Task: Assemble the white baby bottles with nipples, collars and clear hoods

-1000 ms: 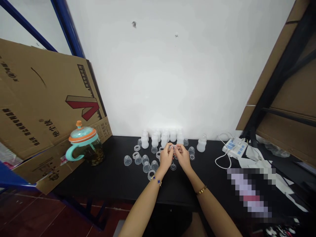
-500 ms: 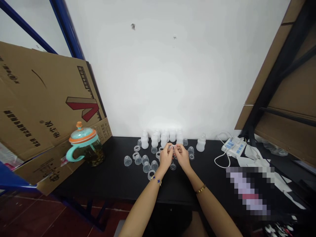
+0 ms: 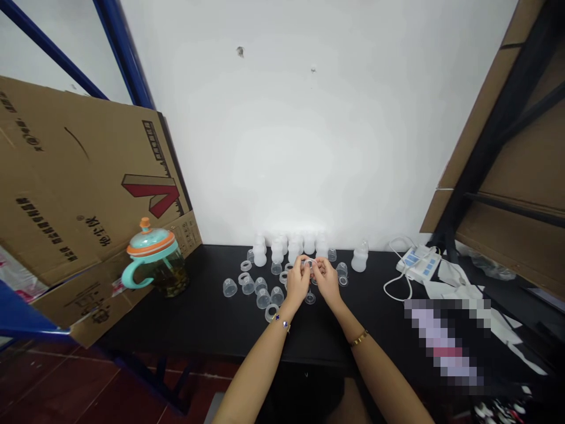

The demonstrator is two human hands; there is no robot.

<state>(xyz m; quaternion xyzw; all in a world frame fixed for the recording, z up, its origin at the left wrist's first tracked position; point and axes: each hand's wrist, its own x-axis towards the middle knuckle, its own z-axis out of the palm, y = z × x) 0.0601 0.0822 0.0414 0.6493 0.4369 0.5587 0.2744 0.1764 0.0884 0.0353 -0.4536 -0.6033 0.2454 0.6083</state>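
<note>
Above the black table, my left hand (image 3: pixel 298 281) and my right hand (image 3: pixel 327 282) pinch a whitish collar ring (image 3: pixel 310 261) between thumbs and fingers. Whether a teat sits in the ring is hidden by the fingers. Below the hands lies a clear teat (image 3: pixel 310 298), flange down. White baby bottles (image 3: pixel 259 255) stand in a cluster behind my hands. To the left are several clear dome caps (image 3: pixel 263 298) and loose collar rings (image 3: pixel 271 312). On the right rest another dome cap (image 3: pixel 341 270) and a teat (image 3: pixel 343 281).
One bottle fitted with a top (image 3: pixel 359 257) stands apart at the right. A teal-handled jug (image 3: pixel 154 259) occupies the left end, beside a large cardboard box (image 3: pixel 88 176). A power strip (image 3: pixel 418 262), its white cable and papers (image 3: pixel 454 290) lie right. The white wall (image 3: pixel 282 129) borders the back.
The view has shifted very slightly. Both hands stay together on the ring, which shows a little more clearly between the fingers; the objects on the table have not moved.
</note>
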